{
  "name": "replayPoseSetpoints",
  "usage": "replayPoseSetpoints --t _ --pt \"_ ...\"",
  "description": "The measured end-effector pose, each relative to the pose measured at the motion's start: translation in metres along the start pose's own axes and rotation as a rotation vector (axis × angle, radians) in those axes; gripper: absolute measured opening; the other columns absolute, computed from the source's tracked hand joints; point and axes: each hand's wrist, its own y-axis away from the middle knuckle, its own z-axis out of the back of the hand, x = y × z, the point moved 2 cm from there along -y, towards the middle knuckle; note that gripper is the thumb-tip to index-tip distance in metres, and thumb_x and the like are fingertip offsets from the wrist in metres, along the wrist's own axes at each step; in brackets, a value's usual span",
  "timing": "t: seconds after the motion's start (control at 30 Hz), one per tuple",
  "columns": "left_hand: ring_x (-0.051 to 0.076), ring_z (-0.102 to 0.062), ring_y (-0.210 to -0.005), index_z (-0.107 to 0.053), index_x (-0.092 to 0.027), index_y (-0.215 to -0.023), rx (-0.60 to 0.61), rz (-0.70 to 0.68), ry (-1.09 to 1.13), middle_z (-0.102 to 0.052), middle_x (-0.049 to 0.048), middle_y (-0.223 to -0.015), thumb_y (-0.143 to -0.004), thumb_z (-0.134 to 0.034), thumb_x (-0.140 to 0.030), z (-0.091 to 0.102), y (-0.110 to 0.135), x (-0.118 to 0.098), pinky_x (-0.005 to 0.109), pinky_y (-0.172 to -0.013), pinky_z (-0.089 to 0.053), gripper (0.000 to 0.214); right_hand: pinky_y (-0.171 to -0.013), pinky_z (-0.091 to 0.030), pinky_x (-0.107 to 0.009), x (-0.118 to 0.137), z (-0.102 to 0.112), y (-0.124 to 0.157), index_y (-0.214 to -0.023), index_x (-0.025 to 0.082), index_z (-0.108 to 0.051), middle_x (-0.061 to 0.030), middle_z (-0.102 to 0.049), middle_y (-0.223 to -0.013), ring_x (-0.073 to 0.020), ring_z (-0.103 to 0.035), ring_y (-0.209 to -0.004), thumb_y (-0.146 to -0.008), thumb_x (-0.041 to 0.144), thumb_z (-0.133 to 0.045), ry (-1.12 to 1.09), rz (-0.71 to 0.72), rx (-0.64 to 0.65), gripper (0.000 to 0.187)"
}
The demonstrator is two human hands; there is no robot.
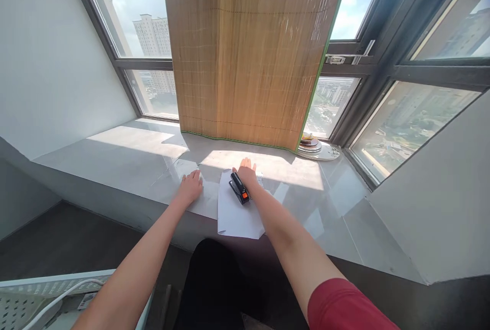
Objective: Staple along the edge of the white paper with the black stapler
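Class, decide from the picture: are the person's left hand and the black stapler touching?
Apart. The head view shows bare windowsill and white paper between the left hand and black stapler.

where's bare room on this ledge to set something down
Left: from left wall toward left hand. Right: between right forearm and right wall. Crowded: the middle, with paper, stapler and right hand; also the round stack by the window.

One head-worn camera faces the windowsill (118,164) and windows (339,100), looking forward and down from above; the person's forearms (285,225) run in close from the lower edge toward the left hand (191,186) and right hand (247,174) mid-view.
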Motion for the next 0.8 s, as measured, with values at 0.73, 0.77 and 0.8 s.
replayPoseSetpoints --t 0.73,0.77,0.8 --pt "0.037 -0.043 -0.148 -0.05 -0.02 -0.151 -0.105 0.052 0.052 -0.045 0.0171 -0.163 -0.105 -0.031 -0.033 -0.008 0.005 0.033 0.067 -0.122 -0.028 0.051 -0.129 -0.011 -0.06 -0.076 0.017 0.017 -0.164 0.004 -0.034 -0.0285 -0.029 -0.168 -0.0336 -0.015 -0.163 -0.106 0.045 -0.041 0.031 -0.073 -0.124 0.072" --pt "0.037 -0.043 -0.149 -0.05 -0.019 -0.15 -0.111 0.053 0.056 -0.045 0.0176 -0.163 -0.105 -0.032 -0.033 -0.009 0.006 0.034 0.068 -0.121 -0.028 0.051 -0.128 -0.012 -0.06 -0.093 0.022 0.021 -0.162 0.004 -0.037 -0.0291 -0.031 -0.167 -0.0344 -0.017 -0.162 -0.105 0.044 -0.042 0.035 -0.087 -0.146 0.07" --pt "0.038 -0.043 -0.148 -0.052 -0.018 -0.149 -0.124 0.057 0.064 -0.046 0.0185 -0.162 -0.105 -0.033 -0.031 -0.009 0.006 0.034 0.069 -0.121 -0.029 0.05 -0.128 -0.013 -0.061 -0.109 0.027 0.026 -0.161 0.004 -0.04 -0.0296 -0.032 -0.166 -0.0353 -0.019 -0.161 -0.104 0.044 -0.043 0.038 -0.1 -0.168 0.069"
